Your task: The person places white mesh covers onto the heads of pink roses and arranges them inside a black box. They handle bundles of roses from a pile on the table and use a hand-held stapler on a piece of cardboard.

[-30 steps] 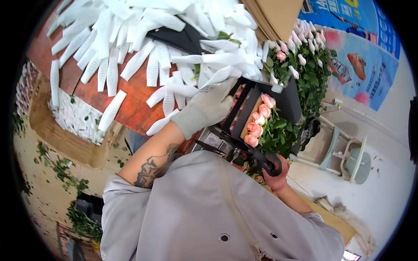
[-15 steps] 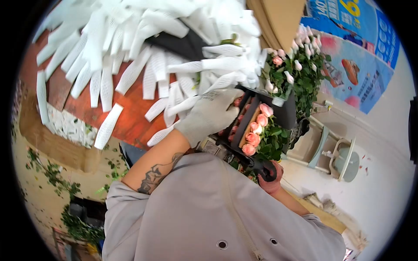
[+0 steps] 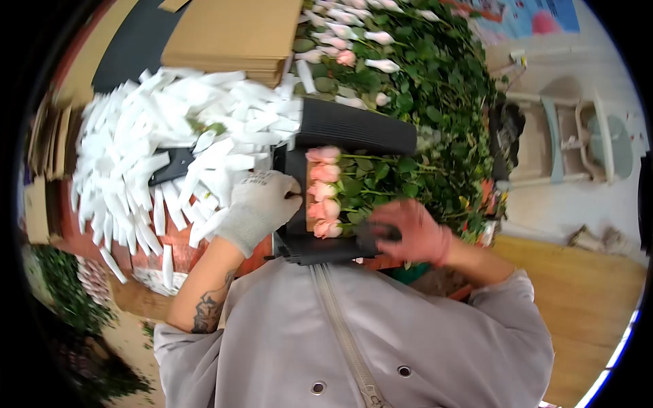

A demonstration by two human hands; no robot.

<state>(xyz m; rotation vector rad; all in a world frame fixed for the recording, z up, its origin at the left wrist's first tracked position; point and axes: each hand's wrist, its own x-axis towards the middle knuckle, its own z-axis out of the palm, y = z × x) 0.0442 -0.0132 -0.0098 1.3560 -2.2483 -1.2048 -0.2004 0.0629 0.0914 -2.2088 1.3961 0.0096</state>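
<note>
Motion blurred the right hand in a reddish-pink glove (image 3: 411, 234), which partly covered a dark, curled piece of black material (image 3: 373, 236); its grip could not be made out. The left hand in a white knitted glove (image 3: 262, 204) hid whatever lay under its curled fingers, and the glove's printing was illegible. Green leaves (image 3: 360, 187) concealed parts of the pink roses' stems. White mesh sleeves (image 3: 129, 143) overlapped a flat black object (image 3: 175, 163). The top edge cropped the brown cardboard stack (image 3: 231, 34) and blue-and-pink poster (image 3: 534, 17).

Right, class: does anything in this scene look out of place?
Green leaves lie on the heap of white mesh sleeves. They look stray: a bit of greenery among the pale mesh.
</note>
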